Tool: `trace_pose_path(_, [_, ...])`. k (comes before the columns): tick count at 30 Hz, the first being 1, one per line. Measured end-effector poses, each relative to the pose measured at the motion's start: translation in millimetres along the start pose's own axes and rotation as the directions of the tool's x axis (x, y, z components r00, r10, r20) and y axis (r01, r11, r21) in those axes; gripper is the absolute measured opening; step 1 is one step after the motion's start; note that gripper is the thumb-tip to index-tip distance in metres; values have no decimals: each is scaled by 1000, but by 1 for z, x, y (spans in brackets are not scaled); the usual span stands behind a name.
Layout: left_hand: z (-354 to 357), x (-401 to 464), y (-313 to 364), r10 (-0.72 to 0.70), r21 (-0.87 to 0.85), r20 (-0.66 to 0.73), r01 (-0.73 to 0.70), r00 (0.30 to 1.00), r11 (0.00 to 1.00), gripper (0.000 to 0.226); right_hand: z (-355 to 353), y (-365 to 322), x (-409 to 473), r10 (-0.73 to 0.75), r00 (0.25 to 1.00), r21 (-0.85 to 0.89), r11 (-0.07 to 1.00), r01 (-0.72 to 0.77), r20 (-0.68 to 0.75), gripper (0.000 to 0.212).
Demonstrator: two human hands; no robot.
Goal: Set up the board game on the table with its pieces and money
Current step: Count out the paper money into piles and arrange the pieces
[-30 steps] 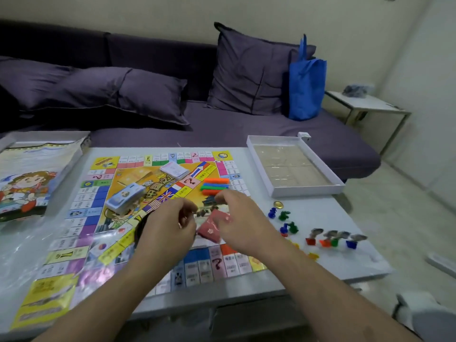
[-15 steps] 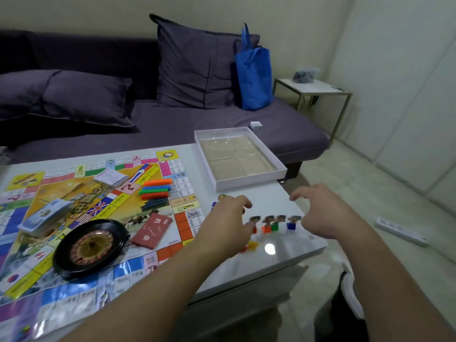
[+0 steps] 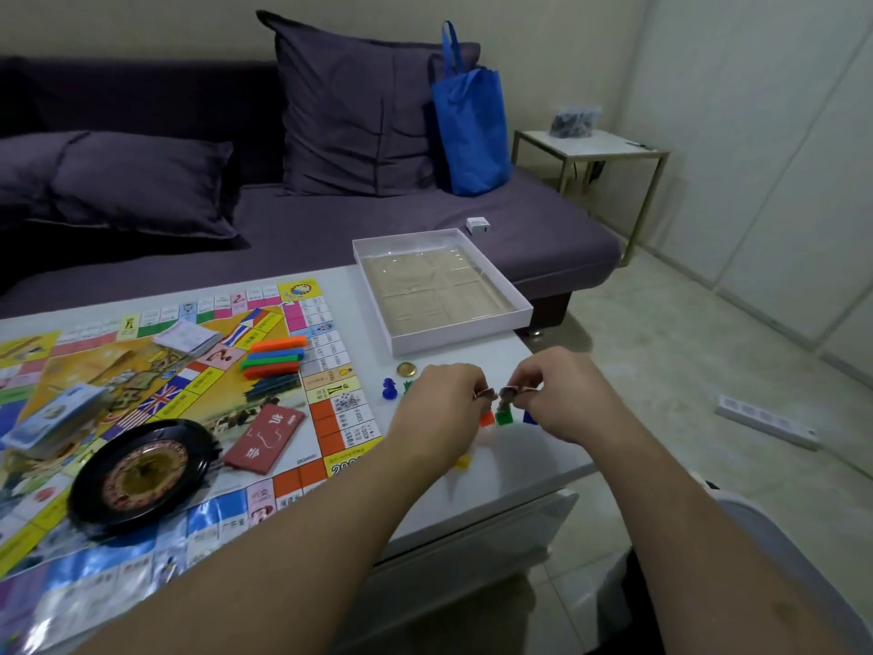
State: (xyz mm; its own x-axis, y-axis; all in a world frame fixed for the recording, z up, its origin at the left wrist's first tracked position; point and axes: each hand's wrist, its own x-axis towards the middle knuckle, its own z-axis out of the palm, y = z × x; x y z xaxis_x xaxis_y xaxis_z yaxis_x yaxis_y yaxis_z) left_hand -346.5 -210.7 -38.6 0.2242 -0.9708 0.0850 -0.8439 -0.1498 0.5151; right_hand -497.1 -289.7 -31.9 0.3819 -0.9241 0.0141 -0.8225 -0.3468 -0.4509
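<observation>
Three stand-up player pawns with orange (image 3: 487, 417), green (image 3: 504, 416) and blue (image 3: 530, 416) bases stood on the white table (image 3: 510, 470) beside the colourful game board (image 3: 141, 408). The white cardboard box tray (image 3: 512, 302) held nothing visible. Both hands had closed in since half a second earlier: the left hand (image 3: 441, 399) pinched the orange pawn's top, the right hand (image 3: 562, 394) pinched the green one's.

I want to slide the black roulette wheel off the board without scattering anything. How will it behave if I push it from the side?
The roulette wheel looks like rigid plastic lying flat and low, so it should slide rather than tip. The glossy board probably gives little grip. The red card pack lies just beside its rim, so it may get shoved along.
</observation>
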Motion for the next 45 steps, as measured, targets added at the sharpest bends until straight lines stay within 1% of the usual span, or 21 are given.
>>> trace_pose_path(3, [-25,-7,-10,14,-22,-58,-16,998,1000,17,-9,-4,-1,9,999,-12,1000,-9,-53,10])
trace_pose_path(6, [-61,-19,-31,-10,-29,-92,7,996,1000,14,-15,-14,-6,-34,996,43,998,38,-79,14])
trace_pose_path(8, [-78,-29,-48,-41,-9,-87,40,995,999,13,-13,-27,-12,-75,995,118,989,83,-73,15])
trace_pose_path(10, [-86,-40,-64,-86,23,-63,88,994,996,13,-7,-44,-19,-127,991,163,978,132,-38,14])
trace_pose_path(14, [-83,-58,-86,-132,87,1,131,991,988,19,10,-73,-30,-218,975,165,964,208,44,9])
trace_pose_path(18, [-74,-66,-97,-135,146,5,133,991,980,21,22,-92,-36,-290,953,142,950,277,82,10])
trace_pose_path(25, [-70,-75,-100,-92,178,21,87,996,980,23,32,-97,-34,-287,952,105,955,277,103,12])
trace_pose_path(28, [-72,-79,-103,-70,170,25,65,997,983,33,30,-98,-35,-286,952,100,956,276,110,12])
trace_pose_path(31, [-77,-85,-108,-63,140,27,59,998,988,55,28,-101,-36,-293,947,92,955,282,130,13])
trace_pose_path(33, [-82,-91,-111,-68,135,6,67,998,989,65,24,-101,-36,-290,948,88,956,281,132,12])
trace_pose_path(34, [-84,-95,-112,-64,127,-20,66,998,990,65,22,-101,-36,-287,950,91,956,277,124,12])
trace_pose_path(35, [-86,-99,-113,-54,105,-55,60,997,993,60,20,-102,-37,-288,951,93,956,278,113,12])
trace_pose_path(37, [-88,-107,-110,-34,25,-116,38,993,999,43,19,-105,-40,-304,947,97,951,295,107,13])
trace_pose_path(39, [-87,-113,-104,-22,-36,-93,18,995,999,34,22,-112,-46,-349,929,121,935,335,125,15])
trace_pose_path(42, [-79,-117,-100,-20,-42,-13,19,1000,999,24,30,-124,-57,-418,886,115,908,403,200,14])
trace_pose_path(45, [-70,-119,-108,-93,-30,-13,92,996,995,12,39,-131,-63,-431,861,109,902,417,269,18])
